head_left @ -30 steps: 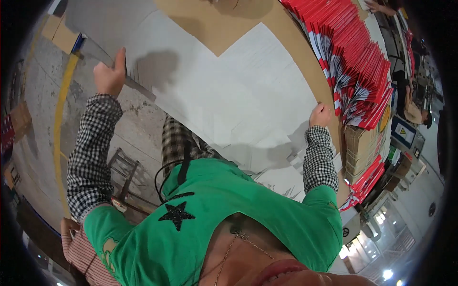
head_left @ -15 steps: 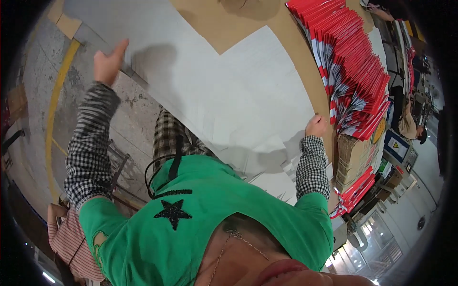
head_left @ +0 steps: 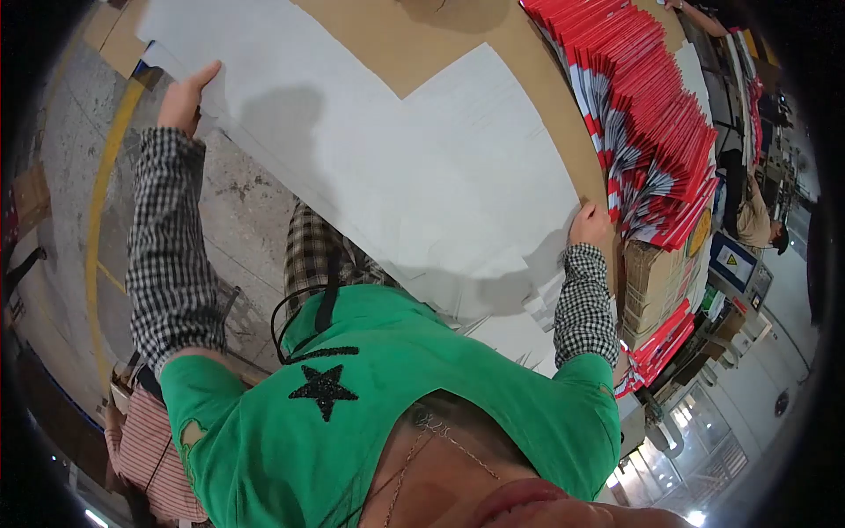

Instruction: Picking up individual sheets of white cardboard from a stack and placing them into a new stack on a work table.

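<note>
Brown work surface (head_left: 414, 53), shows beyond and right of the white sheet (head_left: 405, 185), which covers much of it; sheet's far edge has a V-shaped gap, brown visible through it. Loose white sheets (head_left: 506, 336) stick out at the sheet's near right. Right of the sheet: fanned row of red-and-white folded pieces (head_left: 647, 106). Brown bundle (head_left: 647, 286) at the row's near end, also right of the sheet; can't tell what it rests on. Floor (head_left: 242, 189) left of the sheet: grey, stained, yellow line (head_left: 99, 229) along it.
</note>
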`<state>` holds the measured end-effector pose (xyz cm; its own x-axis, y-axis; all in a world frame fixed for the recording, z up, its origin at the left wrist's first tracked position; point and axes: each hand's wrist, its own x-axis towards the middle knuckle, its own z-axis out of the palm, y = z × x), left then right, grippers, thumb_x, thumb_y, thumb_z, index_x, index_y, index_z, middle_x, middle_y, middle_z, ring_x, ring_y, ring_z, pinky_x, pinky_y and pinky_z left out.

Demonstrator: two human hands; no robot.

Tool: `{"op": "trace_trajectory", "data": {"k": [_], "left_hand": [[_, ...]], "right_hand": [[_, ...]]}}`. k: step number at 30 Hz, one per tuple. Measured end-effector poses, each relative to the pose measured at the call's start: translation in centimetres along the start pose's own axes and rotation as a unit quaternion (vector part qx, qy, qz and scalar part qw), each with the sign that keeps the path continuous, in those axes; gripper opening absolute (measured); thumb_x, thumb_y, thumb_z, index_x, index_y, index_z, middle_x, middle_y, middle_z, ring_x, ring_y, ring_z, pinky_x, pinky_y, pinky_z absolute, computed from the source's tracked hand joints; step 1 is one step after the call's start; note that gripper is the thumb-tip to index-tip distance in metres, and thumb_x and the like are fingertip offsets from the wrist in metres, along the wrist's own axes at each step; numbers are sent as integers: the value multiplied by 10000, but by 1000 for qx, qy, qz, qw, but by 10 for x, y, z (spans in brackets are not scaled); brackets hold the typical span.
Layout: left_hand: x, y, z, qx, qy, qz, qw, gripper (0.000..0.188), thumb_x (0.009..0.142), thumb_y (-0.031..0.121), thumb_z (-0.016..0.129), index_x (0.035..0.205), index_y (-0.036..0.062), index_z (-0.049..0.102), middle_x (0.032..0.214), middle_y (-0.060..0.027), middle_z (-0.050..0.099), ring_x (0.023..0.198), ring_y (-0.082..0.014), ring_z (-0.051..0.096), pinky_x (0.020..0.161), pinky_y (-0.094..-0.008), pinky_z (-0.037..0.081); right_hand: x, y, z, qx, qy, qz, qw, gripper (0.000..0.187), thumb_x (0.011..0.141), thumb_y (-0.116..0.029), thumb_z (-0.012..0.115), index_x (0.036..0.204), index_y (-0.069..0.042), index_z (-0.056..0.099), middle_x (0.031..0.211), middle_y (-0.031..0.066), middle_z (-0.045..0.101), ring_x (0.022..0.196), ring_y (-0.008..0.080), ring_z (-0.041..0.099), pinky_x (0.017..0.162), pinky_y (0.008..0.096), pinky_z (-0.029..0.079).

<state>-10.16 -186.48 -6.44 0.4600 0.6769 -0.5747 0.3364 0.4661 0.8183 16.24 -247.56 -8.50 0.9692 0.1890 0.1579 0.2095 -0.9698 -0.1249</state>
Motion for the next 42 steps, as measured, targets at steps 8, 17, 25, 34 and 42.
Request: {"op": "trace_trajectory", "data": {"k": [8, 17, 25, 34, 42], "left_hand": [[-54, -31, 50, 418, 145, 375, 815, 449, 783, 296, 637, 918, -129, 580, 914, -275, 605, 859, -341, 601, 738, -346, 465], [-24, -12, 44, 391, 198, 190, 879, 590, 765, 414, 621, 861, -165, 557, 842, -252, 609, 795, -364, 587, 742, -402, 443], [-3, -8, -2, 280, 115, 58, 951, 423, 809, 293, 587, 759, -126, 556, 679, -217, 580, 628, -267, 560, 622, -380, 435], [-8, -27, 4, 291, 148, 264, 907, 408, 789, 293, 626, 762, -107, 547, 670, -197, 595, 609, -257, 567, 565, -385, 431], [-61, -32, 59, 244, 163, 371, 881, 385, 788, 248, 627, 805, -130, 555, 772, -198, 614, 659, -271, 571, 615, -391, 446]], "right_hand": [[12, -32, 12, 37, 8, -26, 999, 314, 874, -280, 455, 802, -6, 588, 797, 179, 581, 781, 355, 531, 691, 447, 416], [15, -34, 10, 35, 78, -44, 995, 242, 837, -209, 475, 716, -23, 573, 707, 162, 563, 694, 351, 517, 634, 452, 399], [3, -49, 31, 51, 94, -46, 993, 200, 803, -164, 496, 660, -34, 550, 688, 152, 546, 690, 340, 513, 634, 441, 406], [7, -34, 22, 50, 138, -43, 988, 199, 808, -162, 487, 678, -24, 547, 695, 145, 544, 722, 327, 514, 665, 442, 407], [4, -19, 10, 52, 166, -43, 984, 152, 782, -154, 510, 693, -35, 541, 700, 141, 546, 715, 326, 518, 626, 457, 404]]}}
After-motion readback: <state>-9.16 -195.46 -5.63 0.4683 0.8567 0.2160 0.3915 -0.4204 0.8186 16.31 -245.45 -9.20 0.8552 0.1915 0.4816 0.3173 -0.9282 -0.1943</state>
